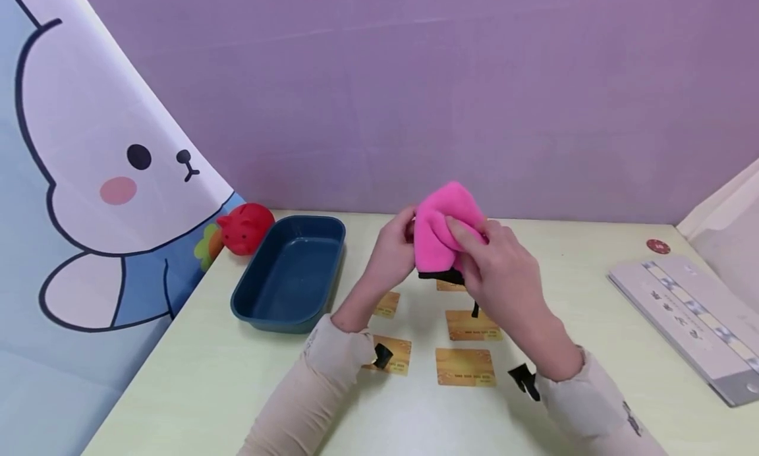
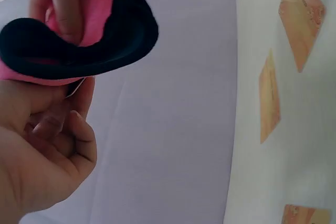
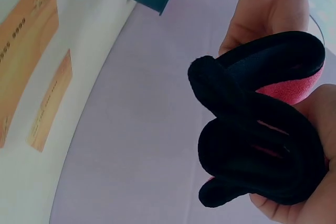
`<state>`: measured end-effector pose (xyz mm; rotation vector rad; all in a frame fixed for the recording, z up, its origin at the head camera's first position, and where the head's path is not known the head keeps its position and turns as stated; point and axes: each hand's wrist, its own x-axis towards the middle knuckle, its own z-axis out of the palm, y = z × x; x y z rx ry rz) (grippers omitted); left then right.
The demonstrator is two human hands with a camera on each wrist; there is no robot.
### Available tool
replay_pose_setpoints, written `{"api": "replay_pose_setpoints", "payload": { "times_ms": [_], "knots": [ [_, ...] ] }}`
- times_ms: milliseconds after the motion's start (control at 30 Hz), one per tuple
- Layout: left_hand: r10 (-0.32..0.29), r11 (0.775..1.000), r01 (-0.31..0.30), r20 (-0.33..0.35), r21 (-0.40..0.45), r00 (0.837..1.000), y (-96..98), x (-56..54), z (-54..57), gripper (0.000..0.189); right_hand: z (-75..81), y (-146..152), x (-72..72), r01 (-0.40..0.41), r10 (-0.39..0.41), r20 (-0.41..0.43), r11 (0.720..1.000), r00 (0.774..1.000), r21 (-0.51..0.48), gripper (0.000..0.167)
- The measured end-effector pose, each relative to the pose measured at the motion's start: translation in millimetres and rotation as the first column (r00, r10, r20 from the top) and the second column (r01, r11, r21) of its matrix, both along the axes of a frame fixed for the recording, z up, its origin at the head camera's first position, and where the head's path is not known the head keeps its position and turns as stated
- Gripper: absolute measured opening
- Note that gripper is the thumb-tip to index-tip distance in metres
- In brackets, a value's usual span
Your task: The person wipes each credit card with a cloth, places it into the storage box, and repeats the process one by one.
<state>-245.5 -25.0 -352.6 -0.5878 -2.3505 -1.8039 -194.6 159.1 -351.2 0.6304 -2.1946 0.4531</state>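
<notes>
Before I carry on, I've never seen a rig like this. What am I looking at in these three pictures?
There is no robot here: a person is working with two bare hands. The wide picture comes from a camera on the head; the other two come from one camera on each wrist.

The right hand pinches a soft pink pouch, raised above the table. The left hand is close against it, but exactly what it grips is partly hidden. The wrist views show the pouch's dark rim.

On the table are a blue tray, a red piggy bank, several orange cards, a red chip and a flat grey case.
</notes>
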Motion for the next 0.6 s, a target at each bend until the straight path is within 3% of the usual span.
{"api": "replay_pose_setpoints", "payload": {
  "times_ms": [133, 367, 600],
  "knots": [
    [-0.034, 0.999, 0.034, 0.007, 0.000, 0.999, -3.3, -0.2, 5.3, 0.030, 2.4, 7, -2.4, 0.053, -0.053, 0.032, 0.999, 0.998, -0.012, 0.044],
    [-0.099, 0.992, 0.097, 0.018, 0.076, 0.995, -16.5, 0.0, 13.5, 0.032, 8.6, 25, -9.6, 0.142, -0.136, 0.083, 0.988, 0.987, -0.068, 0.043],
    [-0.126, 0.985, 0.122, 0.023, 0.124, 0.992, -34.8, -2.6, 20.8, 0.034, 13.4, 52, -14.9, 0.274, -0.253, 0.164, 0.954, 0.953, -0.118, 0.043]
  ]
}}
